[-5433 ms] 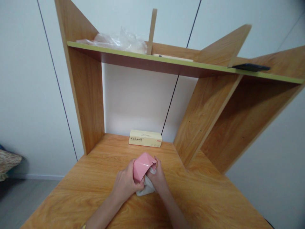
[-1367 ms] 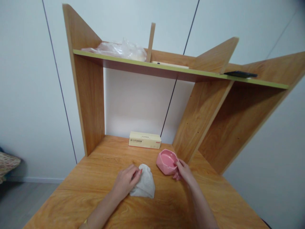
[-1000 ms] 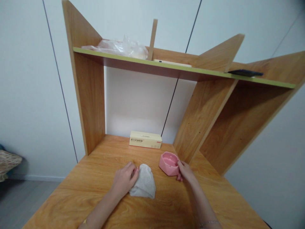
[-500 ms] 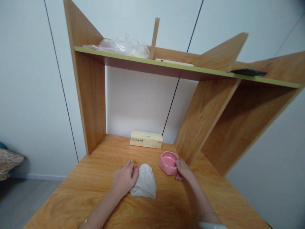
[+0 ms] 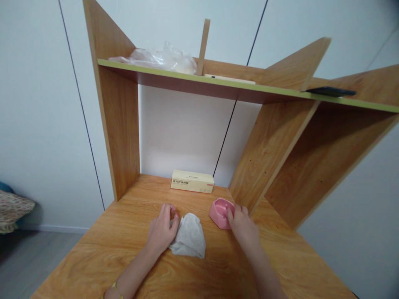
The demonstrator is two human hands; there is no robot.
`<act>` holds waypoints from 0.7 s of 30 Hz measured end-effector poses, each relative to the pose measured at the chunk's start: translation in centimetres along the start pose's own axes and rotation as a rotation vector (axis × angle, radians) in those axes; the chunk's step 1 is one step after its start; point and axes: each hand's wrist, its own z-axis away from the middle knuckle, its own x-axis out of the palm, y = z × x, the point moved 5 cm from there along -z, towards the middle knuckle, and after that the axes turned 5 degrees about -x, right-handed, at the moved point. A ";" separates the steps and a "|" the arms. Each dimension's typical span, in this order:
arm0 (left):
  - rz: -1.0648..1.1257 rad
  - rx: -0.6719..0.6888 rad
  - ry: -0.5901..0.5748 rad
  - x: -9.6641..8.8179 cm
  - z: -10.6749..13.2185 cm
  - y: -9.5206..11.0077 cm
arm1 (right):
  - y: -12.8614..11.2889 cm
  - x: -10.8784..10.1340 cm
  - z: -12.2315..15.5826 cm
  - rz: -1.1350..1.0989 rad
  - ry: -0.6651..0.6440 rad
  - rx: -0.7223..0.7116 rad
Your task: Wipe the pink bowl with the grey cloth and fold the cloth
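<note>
The fingers of the right hand (image 5: 245, 228) are at the right rim of the pink bowl (image 5: 217, 220), with the thumb inside and the others outside; they appear to be gripping its wall, but how firmly cannot be told. The fingers of the left hand (image 5: 162, 230) are half curled at the left side of the grey cloth (image 5: 189, 237); whether they pinch it cannot be told. The step in hand seems to be the handling of the bowl, upright on the bench (image 5: 193, 278), with the cloth lying between the hands. The next move probably calls for keeping the bowl level and clear of the upright panel (image 5: 268, 149) near it, towards the bench's right edge. Farther out, the box (image 5: 192, 182) stands near the back edge. The right hand hides part of the bowl, and the bench's front edge is cut off. On the shelf (image 5: 187, 84), the contents of the plastic bag (image 5: 168, 58) are unclear, and the dark flat object (image 5: 332, 91) is hard to identify.
</note>
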 end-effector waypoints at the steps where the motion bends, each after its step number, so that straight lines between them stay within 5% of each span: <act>1: 0.001 -0.003 -0.015 0.1 0.0 0.0 | -1.6 -0.3 1.2 0.053 0.058 -0.114; 5: -0.039 0.000 -0.099 0.5 0.0 -0.2 | -7.5 1.3 6.2 0.018 0.055 -0.557; 10: -0.085 -0.007 -0.155 0.7 0.0 -0.5 | -9.9 4.1 8.9 0.056 0.077 -0.710; 15: -0.131 -0.025 -0.168 1.0 0.0 -0.6 | -7.9 3.4 7.8 -0.029 0.122 -0.690; 21: -0.122 -0.004 -0.246 1.5 0.2 -0.2 | -2.3 1.3 7.0 -0.181 0.211 -0.536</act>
